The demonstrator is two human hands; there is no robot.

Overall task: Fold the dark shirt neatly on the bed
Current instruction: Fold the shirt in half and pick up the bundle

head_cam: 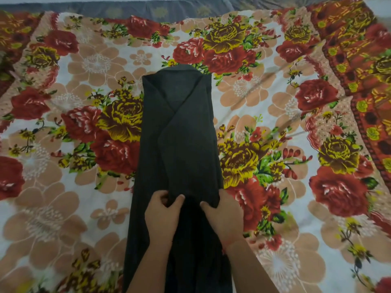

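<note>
We have the dark shirt (179, 127) lying lengthwise on the middle of the bed (63, 208), its sides folded inward into a narrow strip. Toward the bed's near edge, our left hand (163, 212) and right hand (225, 214) each pinch its cloth, fingers (161, 196) clamped on a fold.

I see flat sheet (63, 208) open either side of the shirt (179, 134); the left hand (161, 214) and right hand (224, 212) crowd its near end, a narrow gap between them.
</note>
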